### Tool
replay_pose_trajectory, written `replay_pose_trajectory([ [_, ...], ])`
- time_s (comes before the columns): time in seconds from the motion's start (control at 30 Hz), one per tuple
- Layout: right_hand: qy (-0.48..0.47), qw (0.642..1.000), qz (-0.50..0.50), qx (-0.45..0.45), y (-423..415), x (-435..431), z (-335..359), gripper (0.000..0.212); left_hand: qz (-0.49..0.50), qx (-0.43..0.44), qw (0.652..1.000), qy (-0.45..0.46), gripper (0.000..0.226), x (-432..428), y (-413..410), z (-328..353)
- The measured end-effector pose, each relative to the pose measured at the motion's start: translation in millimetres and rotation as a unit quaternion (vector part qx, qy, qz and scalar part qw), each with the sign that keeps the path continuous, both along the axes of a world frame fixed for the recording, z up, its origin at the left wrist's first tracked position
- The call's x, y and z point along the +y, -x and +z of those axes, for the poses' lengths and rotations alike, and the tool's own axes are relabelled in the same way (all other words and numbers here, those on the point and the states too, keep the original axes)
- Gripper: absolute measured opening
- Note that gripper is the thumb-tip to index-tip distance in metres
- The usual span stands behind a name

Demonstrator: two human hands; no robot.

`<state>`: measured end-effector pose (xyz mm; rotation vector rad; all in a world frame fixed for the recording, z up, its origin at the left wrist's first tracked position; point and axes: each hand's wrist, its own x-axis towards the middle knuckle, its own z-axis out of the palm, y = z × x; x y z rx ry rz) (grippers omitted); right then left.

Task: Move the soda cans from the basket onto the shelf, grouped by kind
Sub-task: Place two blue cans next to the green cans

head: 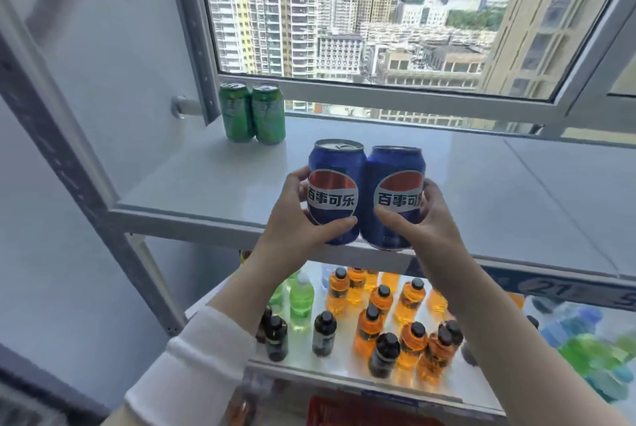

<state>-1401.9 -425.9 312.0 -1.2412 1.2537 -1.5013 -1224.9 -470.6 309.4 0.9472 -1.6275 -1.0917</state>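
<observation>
Gripping one blue can each: left hand; right hand.

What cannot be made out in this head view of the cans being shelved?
- Red strip, perhaps the basket: cut by the bottom edge; contents unseen.
- Blue cans: bases partly hidden by left hand and right hand.
- Green cans: label text too small and blurred.
- Right-edge bottles: blurred.
</observation>
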Motion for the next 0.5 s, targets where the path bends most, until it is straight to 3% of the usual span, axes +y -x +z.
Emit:
replay_pose_trajectory([
  [0.2, 0.011, 0.999, -0.022, 0.041, -1, -55, 8, 0.079, -0.006, -0.013, 1.0, 0.012, 0.076, -61, -2, 12],
  [0.5, 0.015, 0.993, -0.084, 0.084, -3, -145, -1, 0.071, -0.013, -0.064, 0.998, 0.003, 0.077, -161, -1, 3],
])
